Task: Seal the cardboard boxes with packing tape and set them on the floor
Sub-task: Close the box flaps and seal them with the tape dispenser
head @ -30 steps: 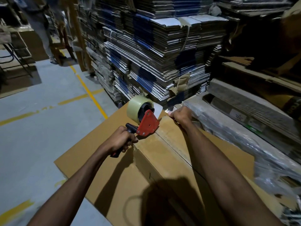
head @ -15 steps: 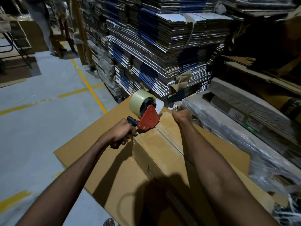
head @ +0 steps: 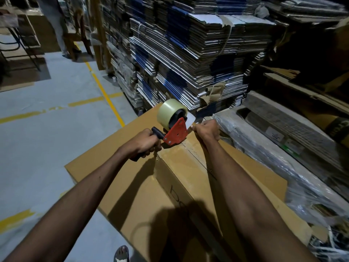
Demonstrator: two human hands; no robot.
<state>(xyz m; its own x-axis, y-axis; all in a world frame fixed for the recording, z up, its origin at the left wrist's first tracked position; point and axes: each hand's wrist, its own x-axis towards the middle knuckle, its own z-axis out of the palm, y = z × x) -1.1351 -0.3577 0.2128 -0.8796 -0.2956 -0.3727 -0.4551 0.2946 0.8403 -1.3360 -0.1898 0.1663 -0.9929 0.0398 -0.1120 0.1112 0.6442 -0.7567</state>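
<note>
A dim warehouse: grey concrete floor with yellow painted lines fills the nine o'clock side, and tall stacks of flattened cartons, brown with blue and white edges, rise from eleven to one o'clock. At three o'clock lie plastic-wrapped bundles of flat board, just beside the work. Far off at eleven o'clock stand the legs of another person next to a wooden frame, too dark to tell more. At the six o'clock edge a sandalled foot shows on the floor.

In the middle sits the cardboard box, its long top running from six toward twelve o'clock, resting on a wider flat cardboard sheet that spreads out toward eight o'clock. A centre seam runs along the box top, and a glossy strip of tape seems to lie along it, though the light makes that hard to confirm.

The left hand is clenched around the black handle of the tape dispenser, a red-framed gun carrying a pale, translucent tape roll. The dispenser's nose meets the box top near its far end, at about twelve o'clock from the hand. The right hand sits just beside the dispenser at its three o'clock, fingers curled, pinching the loose end of the tape down at the far edge of the box. Both forearms reach in from the bottom corners, casting shadows over the near side of the box.
</note>
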